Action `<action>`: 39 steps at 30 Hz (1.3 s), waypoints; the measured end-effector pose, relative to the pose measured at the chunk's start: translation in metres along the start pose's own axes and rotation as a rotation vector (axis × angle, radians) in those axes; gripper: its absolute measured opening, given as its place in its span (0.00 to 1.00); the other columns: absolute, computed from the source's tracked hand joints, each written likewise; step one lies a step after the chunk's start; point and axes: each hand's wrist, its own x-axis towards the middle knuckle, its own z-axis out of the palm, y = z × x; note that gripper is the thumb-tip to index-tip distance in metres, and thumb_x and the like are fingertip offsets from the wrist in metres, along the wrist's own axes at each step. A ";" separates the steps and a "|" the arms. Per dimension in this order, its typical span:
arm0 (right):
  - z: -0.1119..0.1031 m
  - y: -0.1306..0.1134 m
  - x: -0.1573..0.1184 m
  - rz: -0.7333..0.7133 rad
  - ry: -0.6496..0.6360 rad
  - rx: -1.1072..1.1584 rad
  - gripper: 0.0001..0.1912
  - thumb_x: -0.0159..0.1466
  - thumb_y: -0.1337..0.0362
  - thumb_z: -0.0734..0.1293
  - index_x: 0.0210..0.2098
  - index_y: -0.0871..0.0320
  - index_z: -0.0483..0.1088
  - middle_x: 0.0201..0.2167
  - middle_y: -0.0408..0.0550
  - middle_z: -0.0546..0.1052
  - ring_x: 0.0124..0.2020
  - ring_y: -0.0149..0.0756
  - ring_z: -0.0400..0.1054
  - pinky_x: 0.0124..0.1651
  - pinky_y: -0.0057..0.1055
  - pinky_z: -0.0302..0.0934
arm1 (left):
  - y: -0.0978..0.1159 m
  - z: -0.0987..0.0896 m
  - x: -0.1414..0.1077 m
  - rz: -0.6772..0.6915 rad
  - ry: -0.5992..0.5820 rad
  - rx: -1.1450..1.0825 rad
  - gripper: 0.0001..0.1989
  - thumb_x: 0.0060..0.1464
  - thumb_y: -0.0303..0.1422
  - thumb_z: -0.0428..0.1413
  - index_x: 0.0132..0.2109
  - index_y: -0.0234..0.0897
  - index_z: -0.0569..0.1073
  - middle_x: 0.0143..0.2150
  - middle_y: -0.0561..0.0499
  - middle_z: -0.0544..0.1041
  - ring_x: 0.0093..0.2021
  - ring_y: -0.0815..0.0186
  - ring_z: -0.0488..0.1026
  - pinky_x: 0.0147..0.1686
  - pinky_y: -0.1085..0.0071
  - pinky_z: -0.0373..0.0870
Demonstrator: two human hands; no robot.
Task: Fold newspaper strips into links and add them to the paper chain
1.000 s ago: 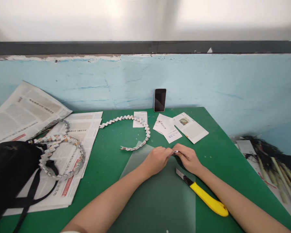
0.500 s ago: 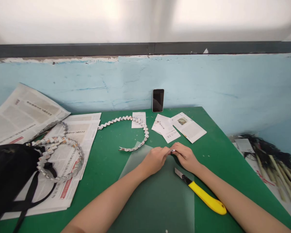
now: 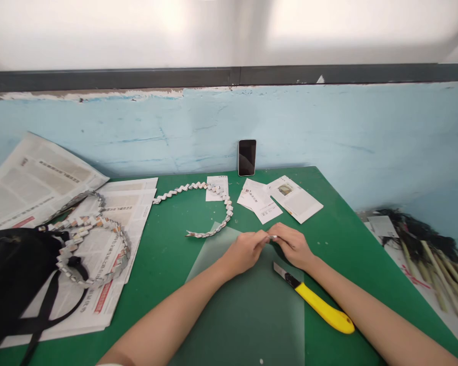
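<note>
My left hand [image 3: 245, 251] and my right hand [image 3: 293, 245] meet over a translucent cutting mat [image 3: 248, 310] on the green table [image 3: 168, 254]. Together their fingertips pinch a small folded paper strip [image 3: 272, 237]. A yellow utility knife [image 3: 315, 305] lies on the mat just right of and below my right hand, blade end toward the hands. A folded paper chain [image 3: 213, 203] curves across the table just beyond the mat.
A phone [image 3: 247, 157] leans on the blue wall. Cut paper pieces [image 3: 280, 199] lie behind my hands. Newspapers [image 3: 110, 244], a second paper chain [image 3: 95, 244] and a black bag [image 3: 11, 274] fill the left side. Sticks and black fibres [image 3: 427, 249] lie off the table's right edge.
Both hands stay together on the paper strip with only slight finger movement. The view has shifted a little.
</note>
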 end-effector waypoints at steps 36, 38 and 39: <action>-0.003 0.000 0.012 0.194 0.152 0.067 0.07 0.70 0.60 0.68 0.38 0.55 0.76 0.33 0.48 0.79 0.34 0.38 0.73 0.40 0.35 0.68 | -0.001 -0.011 0.015 -0.249 -0.091 -0.268 0.18 0.72 0.37 0.42 0.37 0.38 0.70 0.22 0.57 0.68 0.25 0.70 0.65 0.34 0.73 0.62; -0.002 -0.001 0.011 0.197 0.150 0.073 0.07 0.69 0.60 0.68 0.37 0.55 0.76 0.32 0.48 0.79 0.34 0.38 0.73 0.39 0.35 0.68 | -0.001 -0.012 0.014 -0.245 -0.095 -0.269 0.17 0.72 0.37 0.42 0.37 0.38 0.70 0.22 0.57 0.67 0.24 0.70 0.65 0.34 0.73 0.62; -0.001 -0.001 0.011 0.200 0.160 0.072 0.08 0.69 0.60 0.68 0.36 0.55 0.77 0.32 0.48 0.79 0.33 0.38 0.73 0.38 0.35 0.68 | 0.000 -0.012 0.014 -0.246 -0.095 -0.266 0.17 0.71 0.37 0.42 0.37 0.38 0.71 0.22 0.57 0.67 0.24 0.70 0.65 0.34 0.73 0.62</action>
